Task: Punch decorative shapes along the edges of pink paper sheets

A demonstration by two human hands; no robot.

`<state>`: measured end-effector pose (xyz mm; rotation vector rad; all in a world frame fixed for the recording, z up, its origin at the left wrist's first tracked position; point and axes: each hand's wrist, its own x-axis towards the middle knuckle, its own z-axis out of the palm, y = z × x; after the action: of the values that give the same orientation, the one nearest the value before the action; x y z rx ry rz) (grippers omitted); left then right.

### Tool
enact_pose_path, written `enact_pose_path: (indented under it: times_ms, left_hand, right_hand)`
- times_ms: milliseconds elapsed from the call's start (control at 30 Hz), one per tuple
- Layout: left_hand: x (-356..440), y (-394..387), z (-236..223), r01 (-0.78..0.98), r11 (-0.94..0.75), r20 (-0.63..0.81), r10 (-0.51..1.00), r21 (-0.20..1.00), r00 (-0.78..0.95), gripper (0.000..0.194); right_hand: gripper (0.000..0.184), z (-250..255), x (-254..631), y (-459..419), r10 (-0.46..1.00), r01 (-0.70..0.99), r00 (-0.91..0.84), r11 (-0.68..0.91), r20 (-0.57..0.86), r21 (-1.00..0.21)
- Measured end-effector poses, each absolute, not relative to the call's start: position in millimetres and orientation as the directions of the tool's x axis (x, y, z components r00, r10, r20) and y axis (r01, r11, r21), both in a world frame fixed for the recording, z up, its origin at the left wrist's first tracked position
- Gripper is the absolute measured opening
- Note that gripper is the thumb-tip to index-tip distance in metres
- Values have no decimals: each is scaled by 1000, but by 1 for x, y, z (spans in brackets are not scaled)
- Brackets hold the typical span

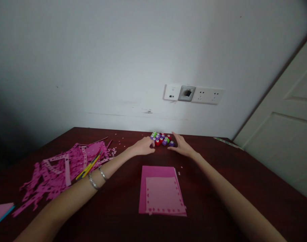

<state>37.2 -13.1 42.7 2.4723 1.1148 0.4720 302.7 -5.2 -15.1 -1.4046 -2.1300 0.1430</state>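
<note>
A cluster of small purple, red and green craft punches (157,142) stands at the back of the table, close to the wall. My left hand (143,146) is at the cluster's left side, fingers curved and thumb apart, with nothing visible in it. On the right side, my right hand (183,147) spreads its thumb and fingers around the edge of the group, by a purple punch (171,144). Whether the fingertips touch the punches is hard to make out. Between my forearms lies a light pink sheet (163,195) with punched holes along its edges, on top of darker pink paper (157,171).
Left of my left arm, pink punched paper strips (67,169) are heaped with a yellow utility knife (89,167). Tiny paper bits (112,152) are scattered nearby. Pink and blue sheets (2,213) lie far left; a ruler-like strip (228,143) lies back right. The wall carries sockets (207,95).
</note>
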Motion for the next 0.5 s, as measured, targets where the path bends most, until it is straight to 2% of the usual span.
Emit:
enact_pose_path:
  times_ms: [100,167,233,300,367,500]
  left_hand:
    - [26,-34,34,584,-683,11,654,439,756,29]
    - [21,-44,28,562,-698,-24,618,444,786,34]
    - [20,-54,25,549,-712,-15,605,437,796,38]
    - [20,-66,24,551,-724,4,607,416,795,41]
    - [21,-78,25,568,-730,15,619,379,786,42]
    - [18,-101,26,577,-748,6,612,328,791,46]
  right_hand:
    - [38,-11,309,-39,843,791,-321,489,431,-367]
    - [21,-10,312,-61,876,768,-332,467,350,-439]
    - [22,-11,313,-80,922,749,-310,388,234,-537]
    - [22,-11,312,-96,938,738,-302,342,168,-582]
    - [20,-8,307,-112,938,736,-292,345,187,-582]
    - [25,5,284,-145,882,692,-441,451,164,-564]
